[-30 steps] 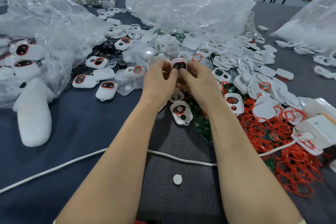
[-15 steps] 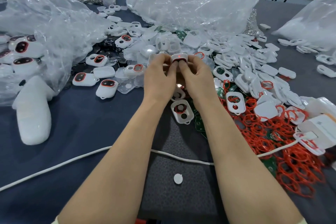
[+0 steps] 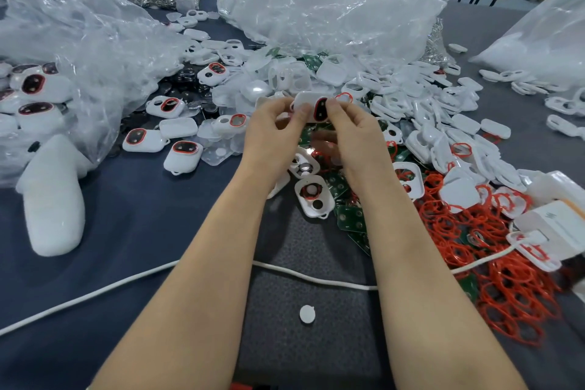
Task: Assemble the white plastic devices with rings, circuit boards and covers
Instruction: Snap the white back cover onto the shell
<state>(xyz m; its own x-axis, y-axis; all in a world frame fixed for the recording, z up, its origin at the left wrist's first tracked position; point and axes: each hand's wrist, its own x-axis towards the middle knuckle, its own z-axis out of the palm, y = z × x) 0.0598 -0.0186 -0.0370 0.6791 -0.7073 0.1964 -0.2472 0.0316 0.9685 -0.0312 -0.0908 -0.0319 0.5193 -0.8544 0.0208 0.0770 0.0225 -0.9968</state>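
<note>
Head view: left hand [image 3: 275, 133] and right hand [image 3: 357, 133] both pinch one white device [image 3: 308, 104] by the fingertips, holding it off the table above the top edge of the dark mat [image 3: 300, 256]. The device's dark window, edged by a red ring [image 3: 321, 108], sits at its right end.

Clock directions from the hands:
- 6: open white shell [image 3: 313, 196], with green circuit boards [image 3: 349, 218] just beside it.
- 4: loose red rings [image 3: 506, 263] in a heap.
- 9: finished units [image 3: 183, 153].
- 2: white covers [image 3: 443, 111] in a pile.

A white cable [image 3: 126, 282] crosses under the forearms. A small white disc [image 3: 307, 314] lies on the mat.
</note>
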